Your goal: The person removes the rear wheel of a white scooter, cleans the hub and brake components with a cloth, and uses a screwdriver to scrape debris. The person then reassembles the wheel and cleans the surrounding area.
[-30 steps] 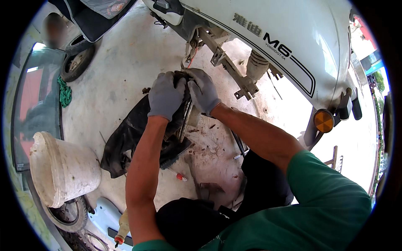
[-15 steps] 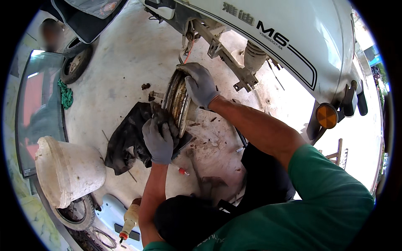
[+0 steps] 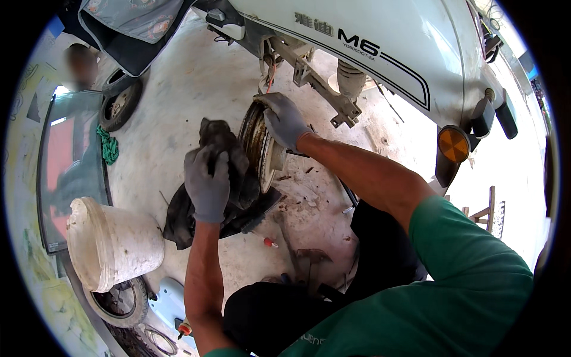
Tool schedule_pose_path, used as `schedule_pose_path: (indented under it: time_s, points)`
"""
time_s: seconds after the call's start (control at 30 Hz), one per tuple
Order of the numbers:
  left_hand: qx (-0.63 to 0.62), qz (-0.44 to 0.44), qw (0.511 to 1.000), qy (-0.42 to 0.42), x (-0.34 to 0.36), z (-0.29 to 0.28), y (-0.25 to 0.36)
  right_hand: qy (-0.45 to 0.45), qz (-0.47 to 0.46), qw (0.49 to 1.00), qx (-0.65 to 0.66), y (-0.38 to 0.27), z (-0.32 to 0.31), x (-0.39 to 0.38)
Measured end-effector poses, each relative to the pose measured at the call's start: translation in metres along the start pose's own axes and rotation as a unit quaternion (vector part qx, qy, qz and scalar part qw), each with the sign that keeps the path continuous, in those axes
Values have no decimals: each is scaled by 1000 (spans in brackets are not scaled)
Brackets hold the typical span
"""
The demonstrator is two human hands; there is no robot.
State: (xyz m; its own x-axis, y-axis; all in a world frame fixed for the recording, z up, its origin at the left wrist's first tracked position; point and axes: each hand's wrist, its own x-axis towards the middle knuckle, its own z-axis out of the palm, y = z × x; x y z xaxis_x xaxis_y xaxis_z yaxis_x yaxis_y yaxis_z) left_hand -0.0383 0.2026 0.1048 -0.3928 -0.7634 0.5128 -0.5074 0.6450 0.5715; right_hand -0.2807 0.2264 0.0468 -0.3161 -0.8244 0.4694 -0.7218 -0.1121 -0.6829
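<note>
A rusty, dirty wheel rim (image 3: 256, 143) stands on edge on the floor in front of me. My right hand (image 3: 282, 121), in a grey glove, is closed over the top of the rim. My left hand (image 3: 207, 185), gloved in grey too, grips a bunched black rag (image 3: 229, 156) just left of the rim. The rag's upper part is raised. Black cloth or sheeting (image 3: 183, 217) lies spread on the floor below it. Behind my gloved fingers, part of the rag is hidden.
A white vehicle body (image 3: 380, 35) with a bare metal frame (image 3: 315, 83) stands ahead. On the left are a dirty white bucket (image 3: 122, 244), a glass pane (image 3: 74, 160), tyres (image 3: 121, 106) and a green cloth (image 3: 109, 146). A small red-ended object (image 3: 270, 242) lies near my knees.
My left hand has drawn away from the rim to the left, lifting the black rag with it. The right hand stays on the top of the rim. The whole view has shifted slightly.
</note>
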Motion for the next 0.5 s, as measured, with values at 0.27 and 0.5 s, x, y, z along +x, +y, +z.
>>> schedule_pose_path:
  time_s: [0.27, 0.5]
  points:
    - [1, 60, 998, -37, 4, 63, -1, 14, -11, 1000, 16, -6, 7, 0]
    - [14, 5, 999, -41, -89, 45, -24, 43, -13, 999, 20, -4, 6, -6]
